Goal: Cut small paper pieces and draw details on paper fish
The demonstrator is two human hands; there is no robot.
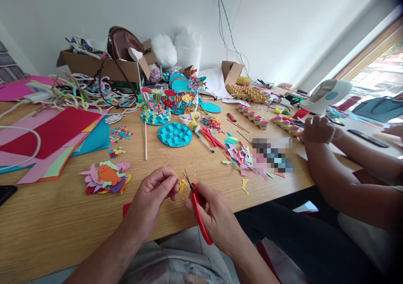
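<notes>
My right hand [217, 216] is closed around red-handled scissors [199, 219], their narrow blades pointing up and away from me. Opposite the blade tips, my left hand [157, 191] pinches a tiny piece of yellow paper [176, 176], mostly hidden by the fingertips. Between the hands, small yellow paper scraps [182, 186] lie on the wooden table [63, 225]. A bit of red paper [126, 209] shows from behind my left wrist. Left of my hands is a pile of paper fish cutouts [108, 174], an orange one on top.
A turquoise egg-carton disc [175, 133] and a white stick [145, 141] lie ahead. Mixed paper scraps [241, 156] are to the right, coloured sheets [50, 137] to the left. Another person's arms [330, 166] rest at the table's right side.
</notes>
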